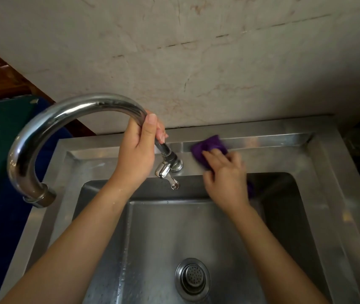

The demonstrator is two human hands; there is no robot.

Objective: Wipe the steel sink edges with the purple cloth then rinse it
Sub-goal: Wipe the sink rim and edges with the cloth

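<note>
A steel sink [328,172] fills the lower view, with a flat rim around a deep basin. The purple cloth [209,147] lies bunched on the back rim, right of the tap base, and looks blurred. My right hand [225,174] presses down on the cloth, fingers spread over it. My left hand [140,148] is wrapped around the upright stem of the curved chrome faucet [65,119], whose spout is swung out to the left, past the sink's edge. No water runs from it.
The tap lever [167,175] sticks out over the basin's back edge. A round drain strainer [193,277] sits in the basin floor. A marbled wall rises behind the sink. A dark blue-green surface [3,150] lies left of the sink.
</note>
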